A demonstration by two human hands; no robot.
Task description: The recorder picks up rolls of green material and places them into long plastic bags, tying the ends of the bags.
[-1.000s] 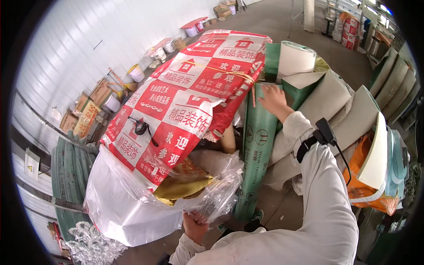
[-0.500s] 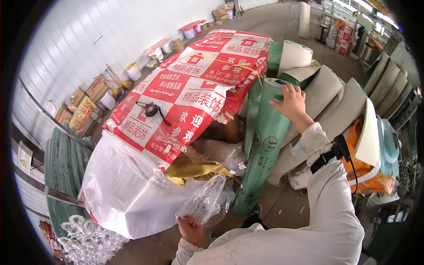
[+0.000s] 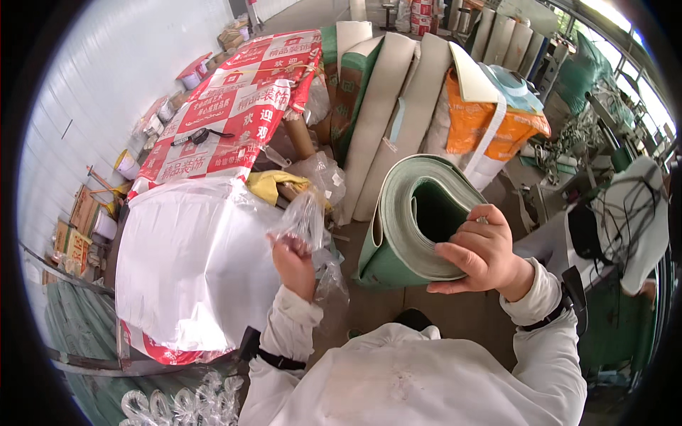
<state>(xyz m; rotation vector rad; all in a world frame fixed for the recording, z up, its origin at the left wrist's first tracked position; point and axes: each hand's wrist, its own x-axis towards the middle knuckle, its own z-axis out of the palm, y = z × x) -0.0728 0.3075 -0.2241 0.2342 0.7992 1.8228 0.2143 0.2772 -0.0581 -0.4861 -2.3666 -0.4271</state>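
My left hand (image 3: 295,268) is closed on a crumpled clear plastic bag (image 3: 304,219), beside the white sheet-covered end (image 3: 181,263) of a stack. My right hand (image 3: 483,255) grips the rim of a thick green roll of sheet material (image 3: 383,248), thumb and fingers at its open upper end. The roll tilts toward me, showing its pale wound layers and dark hollow core. Red-and-white printed sheeting (image 3: 234,106) covers the stack, and a black tape measure (image 3: 195,137) lies on it. Yellow wrapping (image 3: 273,184) pokes out next to the bag.
Several large pale rolls (image 3: 398,128) lean together ahead. An orange sack (image 3: 490,121) stands at their right. Green-wrapped bundles (image 3: 82,312) lie at the lower left, near plastic-wrapped rings (image 3: 177,405). Buckets and cartons (image 3: 74,248) line the wall. White fabric with dark cables (image 3: 625,220) is at the right.
My right hand has brought the green roll away from the stack and tipped its open end toward me. My left hand, still holding the bag, has risen. The view has swung right.
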